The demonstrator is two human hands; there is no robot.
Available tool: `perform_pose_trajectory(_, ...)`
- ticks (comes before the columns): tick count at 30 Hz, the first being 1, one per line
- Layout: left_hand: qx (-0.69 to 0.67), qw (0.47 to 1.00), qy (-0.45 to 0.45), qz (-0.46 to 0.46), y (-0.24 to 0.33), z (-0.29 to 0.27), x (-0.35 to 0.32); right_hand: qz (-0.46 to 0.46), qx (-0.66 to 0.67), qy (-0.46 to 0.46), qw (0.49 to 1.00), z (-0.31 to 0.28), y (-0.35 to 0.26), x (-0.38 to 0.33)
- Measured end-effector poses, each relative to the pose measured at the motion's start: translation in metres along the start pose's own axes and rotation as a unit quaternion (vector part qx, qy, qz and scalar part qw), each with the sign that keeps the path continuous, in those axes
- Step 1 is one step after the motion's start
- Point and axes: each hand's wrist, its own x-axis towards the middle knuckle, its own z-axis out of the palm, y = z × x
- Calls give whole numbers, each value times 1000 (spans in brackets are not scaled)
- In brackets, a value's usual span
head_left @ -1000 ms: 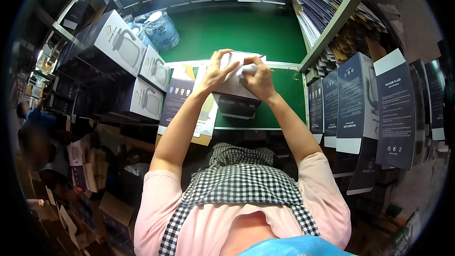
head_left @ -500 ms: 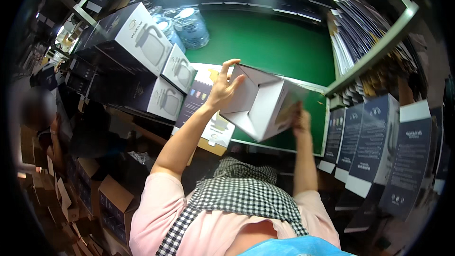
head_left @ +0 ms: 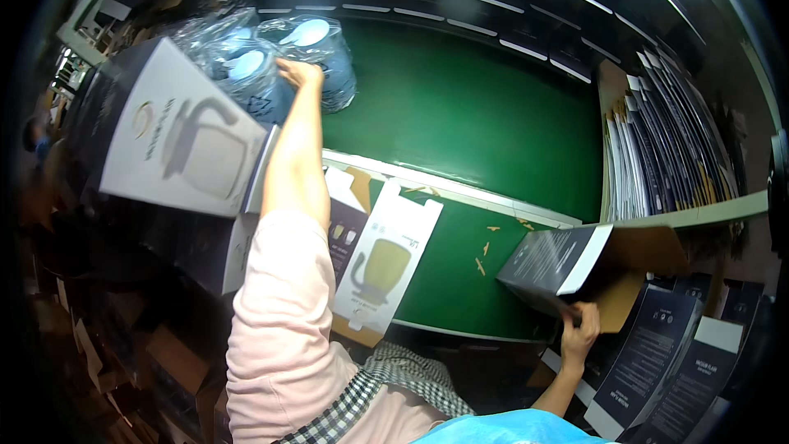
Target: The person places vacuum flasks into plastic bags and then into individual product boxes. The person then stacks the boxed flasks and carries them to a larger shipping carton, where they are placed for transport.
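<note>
Left hand [head_left: 300, 74], fingers curled, reaches bagged kettles [head_left: 316, 53] at upper left; right hand [head_left: 579, 333] clamps an open box [head_left: 567, 263], lower right, long axis running left-right.

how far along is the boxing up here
Done: a carton is folded up, and the right hand holds it by its lower edge with the end flaps open. In hand: the left hand reaches up to the plastic-wrapped kettles on the green table. Left: nothing shows inside the carton, so it likely needs filling and closing. A flat carton lies unfolded.
</note>
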Motion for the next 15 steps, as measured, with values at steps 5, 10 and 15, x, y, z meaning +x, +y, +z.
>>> perform_pose_trajectory(5, 131, 990, -37, 22, 12, 9, 43, 18, 9, -21, 1000, 8, -7, -15)
perform_pose_trajectory(10, 215, 955, -70, 191, 16, 4, 9, 23, -8, -4, 1000, 9, -18, -14)
perform_pose_trajectory(15, -108, 946, -78, 296, 4, -19, -51, -62, -28, -3, 998, -5, -35, 3)
